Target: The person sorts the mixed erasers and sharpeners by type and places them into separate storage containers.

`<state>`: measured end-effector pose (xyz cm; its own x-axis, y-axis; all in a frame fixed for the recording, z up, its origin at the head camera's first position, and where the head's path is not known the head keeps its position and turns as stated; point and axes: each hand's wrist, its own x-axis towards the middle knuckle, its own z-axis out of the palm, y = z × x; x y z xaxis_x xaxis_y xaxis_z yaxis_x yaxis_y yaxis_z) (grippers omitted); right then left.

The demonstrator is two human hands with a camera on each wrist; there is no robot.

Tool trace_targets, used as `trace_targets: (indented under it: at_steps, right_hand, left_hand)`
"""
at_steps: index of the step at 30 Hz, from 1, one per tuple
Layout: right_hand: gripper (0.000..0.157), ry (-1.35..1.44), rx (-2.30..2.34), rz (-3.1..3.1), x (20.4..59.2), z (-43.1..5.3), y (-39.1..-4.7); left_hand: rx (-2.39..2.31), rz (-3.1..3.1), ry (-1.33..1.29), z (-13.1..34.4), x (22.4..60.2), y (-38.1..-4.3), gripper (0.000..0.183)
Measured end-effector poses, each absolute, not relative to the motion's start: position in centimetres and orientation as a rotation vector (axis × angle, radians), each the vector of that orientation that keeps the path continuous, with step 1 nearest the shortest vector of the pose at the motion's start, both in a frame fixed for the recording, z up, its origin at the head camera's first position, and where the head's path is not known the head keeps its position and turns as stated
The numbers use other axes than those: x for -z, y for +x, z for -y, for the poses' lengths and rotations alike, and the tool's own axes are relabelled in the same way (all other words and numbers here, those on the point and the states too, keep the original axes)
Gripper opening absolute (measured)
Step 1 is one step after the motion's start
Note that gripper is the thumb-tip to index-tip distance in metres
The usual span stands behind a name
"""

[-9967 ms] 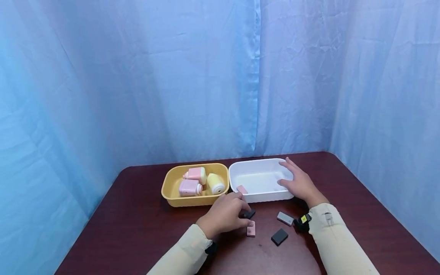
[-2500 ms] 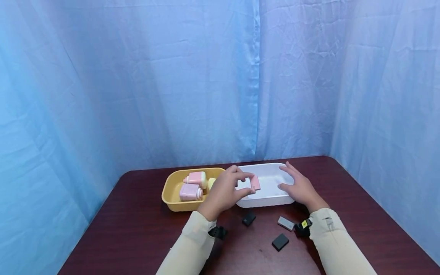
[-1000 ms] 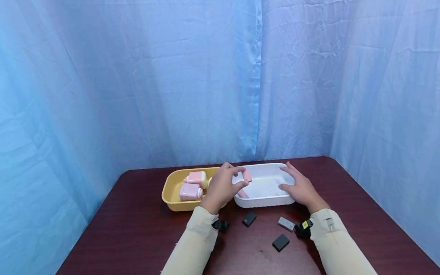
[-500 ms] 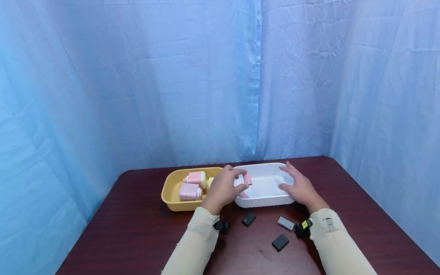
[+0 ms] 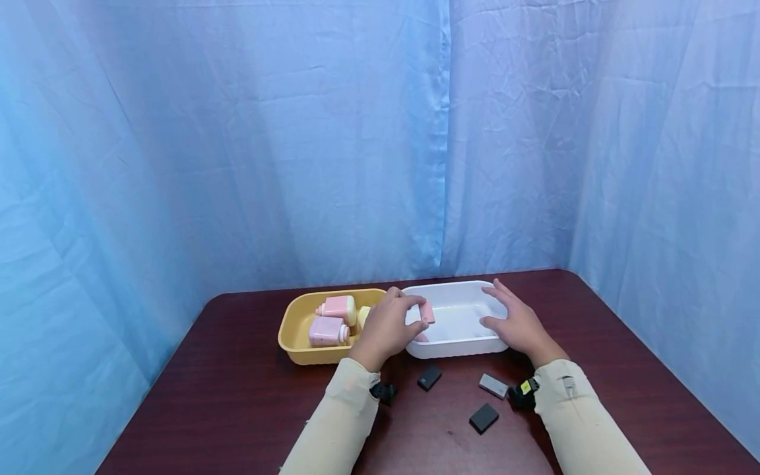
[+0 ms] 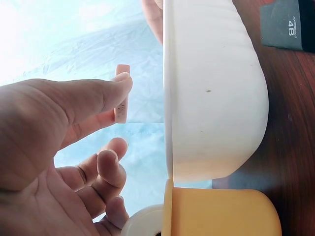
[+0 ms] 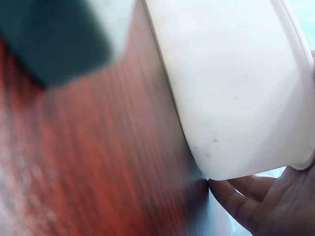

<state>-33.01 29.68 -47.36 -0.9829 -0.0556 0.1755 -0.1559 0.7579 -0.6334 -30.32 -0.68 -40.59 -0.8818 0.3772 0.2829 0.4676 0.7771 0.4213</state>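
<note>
My left hand [image 5: 386, 326] pinches a pink eraser [image 5: 426, 312] between thumb and forefinger, over the left part of the white tray [image 5: 456, 349]. In the left wrist view the eraser [image 6: 122, 110] stands on edge between the fingertips, above the rim, other fingers loosely curled. A second pink eraser [image 5: 421, 337] lies in the tray's near left corner, partly hidden by the thumb. My right hand [image 5: 519, 323] grips the tray's right end, thumb on the inner side; in the right wrist view its fingers [image 7: 241, 201] reach round the outer corner of the tray [image 7: 231, 98].
A yellow tray [image 5: 286, 340] adjoins the white one on the left. It holds a pink bottle [image 5: 337, 309], a lilac bottle [image 5: 326, 332] and a yellow bottle partly behind the left hand. In front lie two black erasers [image 5: 430, 378] and a grey eraser [image 5: 494, 386].
Ten seconds ago the left hand was at this pink eraser on the table; it has since lifted it over the white tray. Lately it has sunk slightly. The right hand stays put.
</note>
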Motion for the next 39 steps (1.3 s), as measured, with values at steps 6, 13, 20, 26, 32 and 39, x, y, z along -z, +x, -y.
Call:
trace_targets:
  at_steps: [6, 13, 20, 26, 32, 39]
  right_hand:
    - [0.070, 0.173, -1.037, 2.804, 47.26, -29.48, -32.81]
    - [0.069, 0.167, -1.042, 2.798, 47.31, -29.43, -32.90]
    - [0.069, 0.174, -1.038, 2.801, 47.50, -29.53, -33.10]
    - [0.069, 0.172, -1.041, 2.801, 47.53, -29.57, -33.10]
    - [0.069, 0.166, -1.038, 2.802, 47.48, -29.53, -33.02]
    - [0.068, 0.170, -1.038, 2.803, 47.15, -29.50, -32.80]
  left_hand:
    - [0.725, 2.788, -0.663, 0.63, 40.78, -30.34, 0.041]
    - [0.713, 2.783, -0.656, 0.62, 41.05, -30.45, 0.040]
    - [0.699, 2.776, -0.654, 0.63, 41.08, -30.48, 0.040]
    - [0.684, 2.773, -0.655, 0.62, 41.09, -30.50, 0.040]
    - [0.686, 2.772, -0.651, 0.56, 41.17, -30.56, 0.040]
    - [0.680, 2.761, -0.653, 0.43, 41.19, -30.59, 0.039]
